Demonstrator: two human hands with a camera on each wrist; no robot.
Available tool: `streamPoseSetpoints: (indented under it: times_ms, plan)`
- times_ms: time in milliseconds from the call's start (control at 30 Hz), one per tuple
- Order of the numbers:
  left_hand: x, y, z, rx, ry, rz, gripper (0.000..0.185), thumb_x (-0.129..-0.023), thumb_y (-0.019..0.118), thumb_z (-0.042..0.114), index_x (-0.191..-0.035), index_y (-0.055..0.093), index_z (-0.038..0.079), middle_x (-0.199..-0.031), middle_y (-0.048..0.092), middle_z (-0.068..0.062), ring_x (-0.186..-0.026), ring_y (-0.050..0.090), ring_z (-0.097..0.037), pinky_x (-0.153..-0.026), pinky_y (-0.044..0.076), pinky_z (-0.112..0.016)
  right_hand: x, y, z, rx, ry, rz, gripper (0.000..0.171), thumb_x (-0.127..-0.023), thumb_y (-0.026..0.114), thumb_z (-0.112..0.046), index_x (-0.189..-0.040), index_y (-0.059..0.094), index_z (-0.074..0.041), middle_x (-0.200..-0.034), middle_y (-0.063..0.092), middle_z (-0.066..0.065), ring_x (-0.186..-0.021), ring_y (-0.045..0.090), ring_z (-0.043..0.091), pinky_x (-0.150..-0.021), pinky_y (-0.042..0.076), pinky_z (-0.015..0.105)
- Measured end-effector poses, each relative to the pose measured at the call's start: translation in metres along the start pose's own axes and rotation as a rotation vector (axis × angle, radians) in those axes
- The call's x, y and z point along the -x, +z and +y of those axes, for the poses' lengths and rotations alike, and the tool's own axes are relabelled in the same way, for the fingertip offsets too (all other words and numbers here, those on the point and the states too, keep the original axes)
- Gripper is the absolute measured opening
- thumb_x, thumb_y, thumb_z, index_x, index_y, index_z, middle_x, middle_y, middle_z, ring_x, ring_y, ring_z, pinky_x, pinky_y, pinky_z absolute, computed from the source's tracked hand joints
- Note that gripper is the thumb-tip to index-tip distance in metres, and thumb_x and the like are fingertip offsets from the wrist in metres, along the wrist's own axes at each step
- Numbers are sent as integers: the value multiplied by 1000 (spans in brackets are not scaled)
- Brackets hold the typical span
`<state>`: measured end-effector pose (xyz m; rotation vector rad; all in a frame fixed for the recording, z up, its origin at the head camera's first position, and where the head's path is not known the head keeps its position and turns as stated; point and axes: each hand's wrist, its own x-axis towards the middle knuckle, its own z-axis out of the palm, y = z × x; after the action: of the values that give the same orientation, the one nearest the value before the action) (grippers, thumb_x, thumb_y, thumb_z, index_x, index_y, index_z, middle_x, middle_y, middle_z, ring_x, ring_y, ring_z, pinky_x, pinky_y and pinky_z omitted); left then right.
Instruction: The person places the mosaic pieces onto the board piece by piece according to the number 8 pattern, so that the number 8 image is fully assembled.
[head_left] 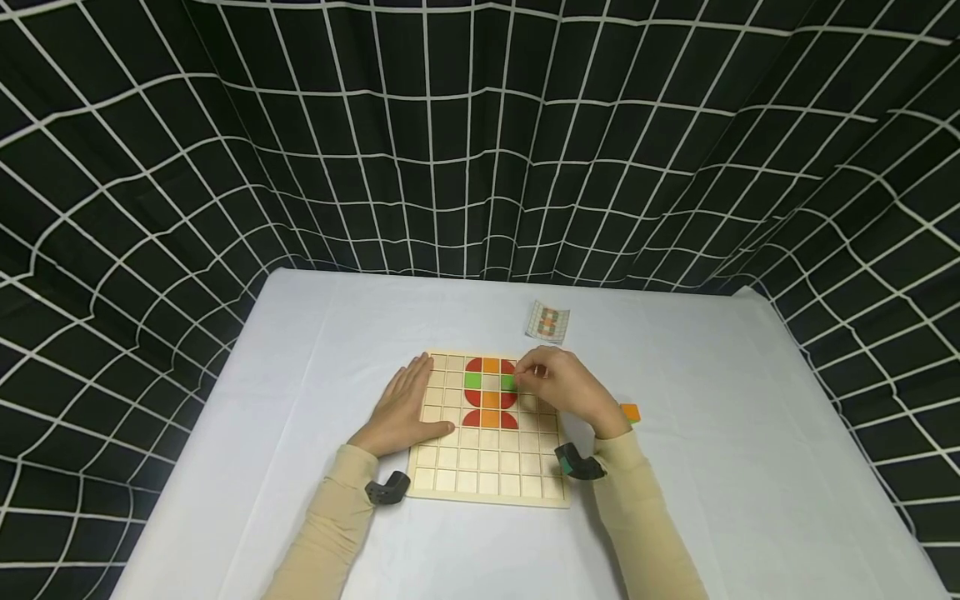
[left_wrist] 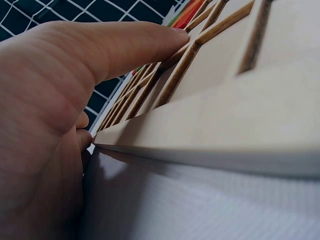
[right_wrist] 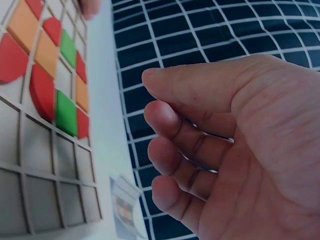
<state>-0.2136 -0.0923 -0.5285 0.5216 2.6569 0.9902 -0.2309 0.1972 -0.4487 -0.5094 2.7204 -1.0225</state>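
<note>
Two sleeves (head_left: 330, 512) flank one board's (head_left: 489, 460) tiles (head_left: 491, 418), six red, three orange, two green; left hand (head_left: 402, 412) outstretched, right hand (head_left: 567, 385) loosely curled.

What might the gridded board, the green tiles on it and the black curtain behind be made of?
Gridded board: likely wood, matte; it is pale blond, with browned lines along its grid.
Green tiles: perhaps painted wood or plastic; the flat, even colour leaves it open.
Black curtain: apparently fabric, dull-finished; its white grid pattern bends along soft folds.

Black, white-gridded curtain (head_left: 480, 133) hangs behind; white cloth (head_left: 750, 467) lies in front.
</note>
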Motion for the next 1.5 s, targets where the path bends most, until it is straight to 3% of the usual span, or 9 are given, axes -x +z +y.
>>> streamPoseSetpoints:
  times_ms: [300, 1000, 1500]
  plan:
    - [-1, 2, -2, 3, 8, 7, 120, -83, 77, 49, -163, 0, 4, -173, -1, -11, -161, -3, -28, -131, -2, -48, 9, -19, 6, -24, 41, 57, 6, -97, 66, -19, -98, 72, -17, -94, 65, 0, -89, 55, 19, -73, 47, 31]
    - [-2, 1, 0, -19, 1, -10, 119, -83, 76, 48, -163, -1, 4, -173, -2, -11, -161, -4, -28, -131, -2, -48, 29, -57, 26, -19, 183, 117, 17, -101, 62, -24, -107, 69, -10, -101, 68, 7, -98, 58, 25, -78, 49, 32]
    - [0, 0, 0, -16, -2, -10, 119, -84, 75, 49, -163, 0, 3, -173, -3, -11, -161, -4, -28, -132, -2, -47, 37, -64, 34, -16, 222, 117, 16, -101, 61, -23, -106, 68, -9, -101, 66, 10, -96, 54, 25, -71, 47, 30]
